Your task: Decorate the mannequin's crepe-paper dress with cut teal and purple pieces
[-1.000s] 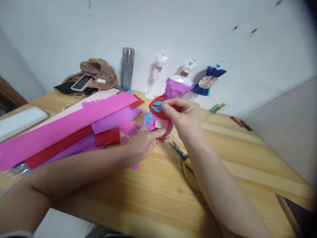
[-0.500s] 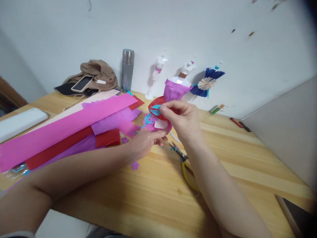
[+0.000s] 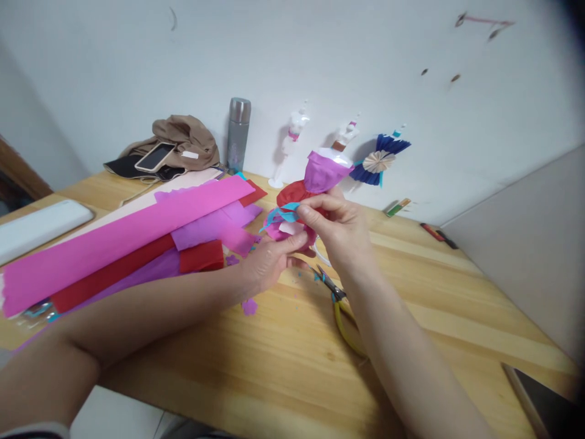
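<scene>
My left hand (image 3: 269, 262) is closed around the lower, pink part of a small mannequin's paper dress, thumb on top. The dress has a purple bodice (image 3: 325, 172) and a red middle (image 3: 292, 193); a white patch (image 3: 291, 227) shows on the pink part. My right hand (image 3: 338, 222) pinches a blue paper leaf (image 3: 289, 212) between thumb and forefinger, over the dress. Another blue paper piece (image 3: 269, 221) lies just left of it, and whether the two touch I cannot tell. Yellow-handled scissors (image 3: 339, 294) lie open-bladed below my right hand.
Crepe paper strips (image 3: 128, 235) in pink, red and purple cover the table's left side. Purple paper flowers (image 3: 249, 306) lie near my left forearm. A flask (image 3: 238, 137), a white mannequin (image 3: 292, 134) and a blue-dressed one (image 3: 378, 160) stand along the wall. A phone (image 3: 155, 157) rests on a cap.
The blue leaf has come down toward the other blue piece, overlapping it in view. The dress has turned slightly in my left hand. The whole view has shifted a little.
</scene>
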The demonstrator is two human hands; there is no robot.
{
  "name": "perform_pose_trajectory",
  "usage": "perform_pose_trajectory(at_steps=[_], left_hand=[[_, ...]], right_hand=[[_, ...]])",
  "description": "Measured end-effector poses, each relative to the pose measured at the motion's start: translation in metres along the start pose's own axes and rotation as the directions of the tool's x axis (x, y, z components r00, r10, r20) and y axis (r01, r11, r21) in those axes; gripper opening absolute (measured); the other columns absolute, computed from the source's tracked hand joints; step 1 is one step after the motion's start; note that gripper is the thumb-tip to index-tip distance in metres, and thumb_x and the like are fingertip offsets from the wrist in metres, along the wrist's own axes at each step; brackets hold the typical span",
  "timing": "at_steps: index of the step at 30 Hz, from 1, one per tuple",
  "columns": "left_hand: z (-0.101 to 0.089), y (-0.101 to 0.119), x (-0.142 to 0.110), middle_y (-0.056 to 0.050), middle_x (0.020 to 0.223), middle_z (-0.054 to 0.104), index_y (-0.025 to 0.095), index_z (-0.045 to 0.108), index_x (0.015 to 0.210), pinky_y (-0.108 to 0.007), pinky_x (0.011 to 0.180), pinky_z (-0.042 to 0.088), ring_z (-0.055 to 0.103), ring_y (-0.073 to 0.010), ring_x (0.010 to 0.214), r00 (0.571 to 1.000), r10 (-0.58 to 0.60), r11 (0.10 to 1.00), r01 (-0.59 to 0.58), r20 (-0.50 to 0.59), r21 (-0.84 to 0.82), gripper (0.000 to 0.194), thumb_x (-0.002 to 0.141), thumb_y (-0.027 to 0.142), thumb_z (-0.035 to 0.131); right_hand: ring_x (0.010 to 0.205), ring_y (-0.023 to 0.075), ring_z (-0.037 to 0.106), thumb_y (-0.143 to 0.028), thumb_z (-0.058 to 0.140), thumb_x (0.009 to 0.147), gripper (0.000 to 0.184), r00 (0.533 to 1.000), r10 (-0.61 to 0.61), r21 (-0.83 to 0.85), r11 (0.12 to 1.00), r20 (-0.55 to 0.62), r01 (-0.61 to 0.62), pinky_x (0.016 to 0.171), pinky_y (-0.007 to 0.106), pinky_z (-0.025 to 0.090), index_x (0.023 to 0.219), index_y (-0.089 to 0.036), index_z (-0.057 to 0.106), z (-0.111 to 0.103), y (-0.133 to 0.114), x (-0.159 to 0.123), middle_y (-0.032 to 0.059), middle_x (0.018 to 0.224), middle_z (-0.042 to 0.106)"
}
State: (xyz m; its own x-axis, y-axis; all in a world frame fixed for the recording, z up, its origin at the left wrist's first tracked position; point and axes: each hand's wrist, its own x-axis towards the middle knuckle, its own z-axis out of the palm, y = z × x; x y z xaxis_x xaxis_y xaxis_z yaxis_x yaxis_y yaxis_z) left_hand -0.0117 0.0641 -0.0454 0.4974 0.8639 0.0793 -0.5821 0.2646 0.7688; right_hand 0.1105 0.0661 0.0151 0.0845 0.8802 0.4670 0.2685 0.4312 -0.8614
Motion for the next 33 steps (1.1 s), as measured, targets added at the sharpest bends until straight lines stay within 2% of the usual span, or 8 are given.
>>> perform_pose_trajectory(at_steps=[4,9,12,15,18,22,26,33], left_hand=[[-0.002,-0.001,0.002,-0.003,0.086,0.069,0.02,0.065,0.095,-0.026,0.062,0.05,0.069,-0.0177,0.076,0.999,-0.024,1.0,0.023,-0.026,-0.018,0.04,0.077,0.05,0.083],[-0.003,0.001,0.003,-0.007,0.091,0.074,0.019,0.068,0.096,-0.026,0.061,0.05,0.071,-0.0193,0.075,0.997,-0.045,0.999,0.046,-0.064,0.014,0.032,0.081,0.044,0.079],[-0.003,0.002,0.003,-0.01,0.096,0.076,0.017,0.069,0.099,-0.026,0.061,0.05,0.071,-0.0189,0.076,0.997,-0.047,0.998,0.049,-0.062,0.032,0.032,0.082,0.043,0.078],[-0.004,0.001,0.004,-0.011,0.098,0.077,0.017,0.069,0.105,-0.026,0.061,0.05,0.073,-0.0193,0.076,0.996,-0.053,0.998,0.055,-0.072,0.023,0.036,0.08,0.041,0.081],[-0.006,-0.001,0.004,-0.009,0.096,0.077,0.018,0.069,0.105,-0.025,0.062,0.05,0.073,-0.0187,0.075,0.994,-0.06,0.998,0.061,-0.089,0.009,0.036,0.079,0.038,0.082],[-0.005,-0.002,0.003,-0.008,0.092,0.076,0.017,0.069,0.095,-0.025,0.061,0.05,0.07,-0.0169,0.074,0.995,-0.047,0.999,0.048,-0.09,0.005,0.03,0.078,0.039,0.082],[-0.005,-0.001,0.002,-0.008,0.091,0.075,0.016,0.072,0.094,-0.024,0.061,0.049,0.067,-0.016,0.074,0.996,-0.033,0.999,0.034,-0.083,0.014,0.027,0.079,0.038,0.08],[-0.008,-0.003,0.003,-0.012,0.094,0.075,0.015,0.072,0.089,-0.028,0.065,0.05,0.071,-0.0231,0.086,0.995,-0.062,0.998,0.063,-0.076,0.016,0.028,0.077,0.04,0.077]], right_hand=[[0.072,0.0179,0.059,-0.032,0.078,0.076,0.01,0.999,-0.052,-0.026,0.998,0.014,0.053,0.069,0.036,0.049,0.071,-0.024,0.076,-0.001,0.0,0.0,0.0001,0.074,0.062],[0.062,0.0166,0.056,-0.034,0.079,0.078,0.013,0.996,-0.02,-0.02,1.0,0.086,0.021,0.064,0.036,0.049,0.07,-0.025,0.075,-0.006,0.002,0.001,-0.0013,0.067,0.063],[0.083,0.0221,0.067,-0.034,0.08,0.079,0.016,0.989,-0.144,0.012,0.989,-0.03,0.144,0.084,0.043,0.054,0.067,-0.026,0.073,-0.011,0.006,-0.001,0.0012,0.081,0.07],[0.104,0.0252,0.067,-0.033,0.08,0.079,0.016,0.942,-0.245,-0.012,0.968,-0.228,0.249,0.101,0.048,0.048,0.068,-0.025,0.071,-0.014,0.011,-0.012,0.0032,0.094,0.072],[0.076,0.0194,0.06,-0.04,0.079,0.079,0.019,0.935,-0.087,0.07,0.99,-0.343,0.118,0.084,0.042,0.05,0.07,-0.025,0.071,-0.015,0.019,-0.028,-0.0016,0.072,0.063],[0.062,0.0149,0.05,-0.047,0.086,0.075,0.03,0.948,0.198,0.227,0.964,-0.249,-0.142,0.065,0.033,0.045,0.067,-0.025,0.067,-0.011,0.028,-0.044,-0.0036,0.063,0.057],[0.057,0.0127,0.042,-0.049,0.087,0.072,0.034,0.944,0.281,0.267,0.936,-0.173,-0.229,0.056,0.03,0.038,0.064,-0.024,0.066,-0.005,0.03,-0.048,-0.0041,0.06,0.056],[0.053,0.0117,0.038,-0.045,0.087,0.069,0.031,0.927,0.323,0.316,0.914,-0.189,-0.254,0.053,0.03,0.031,0.064,-0.024,0.064,-0.004,0.029,-0.051,-0.0054,0.056,0.054]])
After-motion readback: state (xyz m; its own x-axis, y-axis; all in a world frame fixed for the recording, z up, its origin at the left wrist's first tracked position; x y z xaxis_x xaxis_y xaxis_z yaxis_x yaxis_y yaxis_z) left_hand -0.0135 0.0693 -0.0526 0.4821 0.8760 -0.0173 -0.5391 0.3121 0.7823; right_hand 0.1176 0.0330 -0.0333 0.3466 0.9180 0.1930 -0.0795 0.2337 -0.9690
